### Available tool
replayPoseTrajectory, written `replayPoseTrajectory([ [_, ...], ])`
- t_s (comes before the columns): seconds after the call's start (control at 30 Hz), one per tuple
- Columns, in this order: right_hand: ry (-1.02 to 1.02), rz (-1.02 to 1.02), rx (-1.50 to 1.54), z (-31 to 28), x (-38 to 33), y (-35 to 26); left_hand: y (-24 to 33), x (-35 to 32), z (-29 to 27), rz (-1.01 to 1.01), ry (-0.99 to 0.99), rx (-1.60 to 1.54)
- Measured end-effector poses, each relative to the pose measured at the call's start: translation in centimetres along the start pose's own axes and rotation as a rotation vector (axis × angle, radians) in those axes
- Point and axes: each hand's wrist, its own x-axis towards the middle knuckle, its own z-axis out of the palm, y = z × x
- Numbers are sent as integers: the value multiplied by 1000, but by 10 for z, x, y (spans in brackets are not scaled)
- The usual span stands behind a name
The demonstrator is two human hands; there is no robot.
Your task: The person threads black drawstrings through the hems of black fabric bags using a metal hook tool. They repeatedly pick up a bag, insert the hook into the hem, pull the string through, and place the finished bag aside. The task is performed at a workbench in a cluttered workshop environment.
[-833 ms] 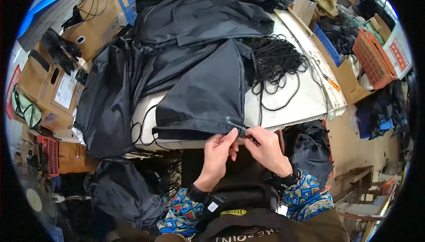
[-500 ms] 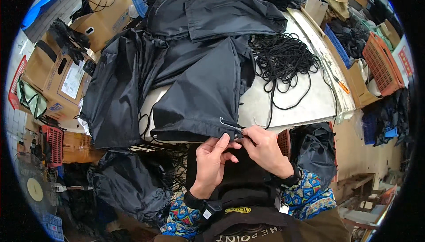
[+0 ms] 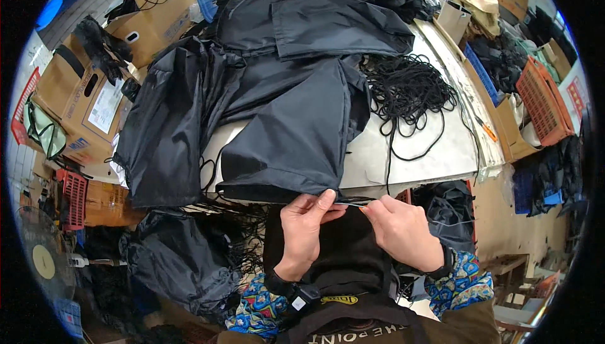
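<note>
A black fabric bag (image 3: pixel 290 136) lies on the white table (image 3: pixel 416 155), its near hem hanging over the front edge. My left hand (image 3: pixel 304 230) pinches that hem at its right corner. My right hand (image 3: pixel 402 229) sits just to the right, fingertips closed on a thin metal threading tool (image 3: pixel 353 203) that pokes into the hem between the two hands. A tangle of black cord (image 3: pixel 406 89) lies on the table to the right of the bag.
More black bags are piled at the back (image 3: pixel 302 22) and draped off the table's left side (image 3: pixel 167 136). Cardboard boxes (image 3: pixel 82 98) stand to the left, an orange crate (image 3: pixel 542 101) and a blue crate (image 3: pixel 482 73) to the right. Black bags (image 3: pixel 176 262) lie on the floor.
Both hands have stayed at the bag's near hem; my right hand has slid slightly right, drawing the thin tool out along the hem. The view has shifted a little.
</note>
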Motion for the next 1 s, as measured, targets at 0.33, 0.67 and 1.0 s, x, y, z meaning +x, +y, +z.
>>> replayPoseTrajectory([
  [0.33, -37, -25, 84, -69, -11, 31, 41, 26, -21, 167, 86, -132],
  [0.67, -182, 96, 333, -41, -1, 11, 19, 23, -7, 153, 66, -140],
  [1.0, -54, 134, 354, -21, -13, 29, -5, 19, -7, 263, -332, 371],
])
